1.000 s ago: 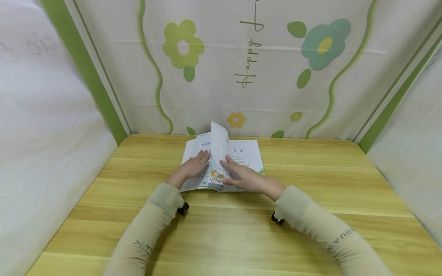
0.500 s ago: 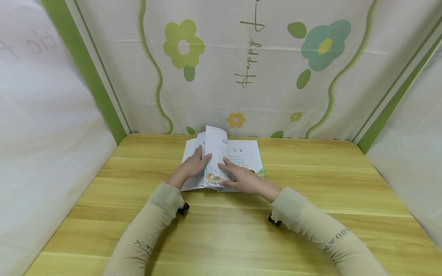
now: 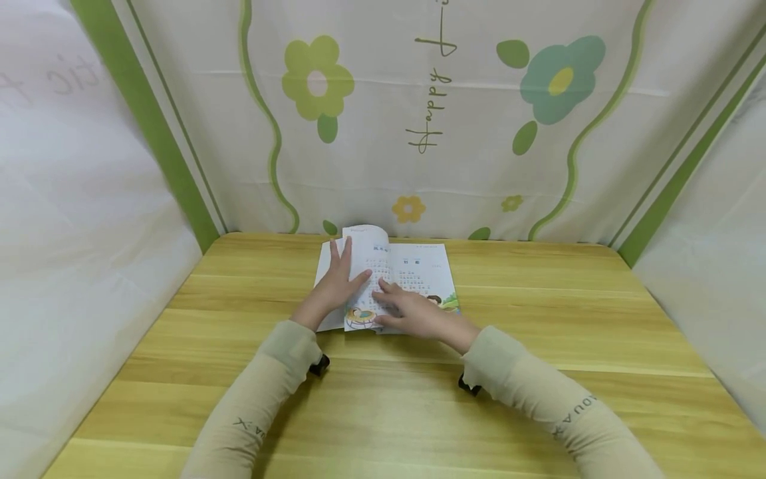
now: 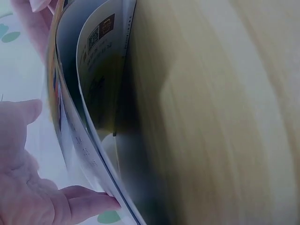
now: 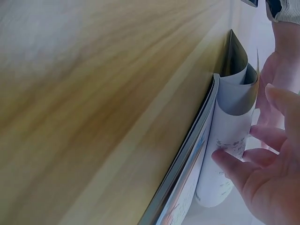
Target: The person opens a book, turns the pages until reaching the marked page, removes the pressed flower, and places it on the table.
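An open book (image 3: 432, 263) with printed text and small coloured pictures lies at the far side of the table. One page (image 3: 362, 243) curves up over the left half, a round cartoon picture at its lower corner. My left hand (image 3: 332, 287) rests on the left side with fingers spread, thumb against the curved page. In the left wrist view, a fingertip of the left hand (image 4: 28, 187) meets the edge of the pages (image 4: 89, 145). My right hand (image 3: 413, 314) touches the curved page near the spine, fingers extended. The right wrist view shows the right hand's fingertips (image 5: 225, 158) on the bowed paper.
The wooden table (image 3: 383, 412) stretches in front of the book and to both sides. Behind it hangs a white cloth (image 3: 383, 166) printed with flowers and lettering. White side cloths with green bands flank the table. Black cameras sit under both sleeve cuffs.
The raised page has swung leftward and down over the left half. My right hand has moved slightly left with it. The left hand's fingers have spread, its thumb now over the page.
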A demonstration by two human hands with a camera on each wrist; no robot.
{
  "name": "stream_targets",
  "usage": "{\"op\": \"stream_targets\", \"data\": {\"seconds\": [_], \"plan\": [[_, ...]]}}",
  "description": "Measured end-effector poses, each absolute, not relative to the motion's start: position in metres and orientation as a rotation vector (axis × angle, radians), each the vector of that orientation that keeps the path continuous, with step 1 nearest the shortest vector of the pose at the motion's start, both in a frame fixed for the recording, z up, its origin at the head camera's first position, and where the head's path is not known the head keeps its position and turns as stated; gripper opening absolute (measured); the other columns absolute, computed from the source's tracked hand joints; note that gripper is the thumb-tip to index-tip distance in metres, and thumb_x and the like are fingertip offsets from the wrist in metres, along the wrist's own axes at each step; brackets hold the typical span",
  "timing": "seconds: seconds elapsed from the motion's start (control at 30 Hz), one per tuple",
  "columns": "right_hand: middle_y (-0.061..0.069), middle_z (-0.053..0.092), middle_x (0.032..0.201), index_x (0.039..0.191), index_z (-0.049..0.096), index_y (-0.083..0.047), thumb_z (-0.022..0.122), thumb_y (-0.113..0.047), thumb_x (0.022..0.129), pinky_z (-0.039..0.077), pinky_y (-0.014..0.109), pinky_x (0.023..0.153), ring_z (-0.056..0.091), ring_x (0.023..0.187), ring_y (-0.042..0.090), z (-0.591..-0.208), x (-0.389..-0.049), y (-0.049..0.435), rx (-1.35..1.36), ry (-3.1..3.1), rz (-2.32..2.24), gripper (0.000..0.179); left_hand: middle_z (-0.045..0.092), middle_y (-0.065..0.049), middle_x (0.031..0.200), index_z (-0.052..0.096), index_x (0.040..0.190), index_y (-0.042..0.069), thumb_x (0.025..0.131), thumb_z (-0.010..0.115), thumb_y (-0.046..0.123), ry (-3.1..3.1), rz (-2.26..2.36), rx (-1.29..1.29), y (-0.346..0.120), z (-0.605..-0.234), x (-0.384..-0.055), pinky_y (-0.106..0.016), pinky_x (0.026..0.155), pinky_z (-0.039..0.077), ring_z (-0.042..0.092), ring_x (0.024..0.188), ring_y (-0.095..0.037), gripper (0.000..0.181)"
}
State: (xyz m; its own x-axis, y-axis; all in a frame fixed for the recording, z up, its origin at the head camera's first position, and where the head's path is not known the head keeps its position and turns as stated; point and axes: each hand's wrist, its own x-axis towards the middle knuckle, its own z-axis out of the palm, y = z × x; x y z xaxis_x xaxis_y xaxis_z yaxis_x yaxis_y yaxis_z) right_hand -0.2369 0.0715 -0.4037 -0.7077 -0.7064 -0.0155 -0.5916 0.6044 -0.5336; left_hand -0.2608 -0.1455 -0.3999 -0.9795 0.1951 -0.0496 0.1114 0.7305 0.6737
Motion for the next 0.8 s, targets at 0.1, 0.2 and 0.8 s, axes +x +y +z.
{"op": "stream_targets", "data": {"seconds": [0.1,0.2,0.8], "plan": [[0.017,0.03,0.163,0.15,0.052,-0.005,0.063,-0.034,0.104,0.03,0.052,0.118,0.027,0.149,0.041,-0.402,-0.236,0.07,-1.088,2.611,-0.742,0.056,-0.03,-0.017,0.164,-0.002,0.166,0.02,0.108,0.049,0.044,2.828,1.0,0.304,-0.145,-0.399,-0.26,-0.066,0.111,0.032,0.022,0.146,-0.055,0.081],[0.017,0.034,0.16,0.146,0.057,-0.004,0.061,-0.032,0.105,0.031,0.052,0.117,0.029,0.148,0.041,-0.401,-0.235,0.068,-1.124,2.596,-0.759,0.049,-0.025,-0.013,0.167,0.012,0.167,0.024,0.109,0.049,0.041,2.802,0.958,0.325,-0.144,-0.399,-0.259,-0.063,0.103,0.044,0.022,0.147,-0.053,0.071],[0.012,0.037,0.161,0.145,0.059,-0.008,0.059,-0.029,0.106,0.035,0.05,0.116,0.039,0.145,0.032,-0.402,-0.239,0.094,-1.107,2.532,-0.823,0.044,-0.017,-0.016,0.168,0.028,0.164,0.026,0.109,0.04,0.05,2.79,0.719,0.268,-0.144,-0.4,-0.26,-0.077,0.11,0.02,0.008,0.141,-0.068,0.061]]}}
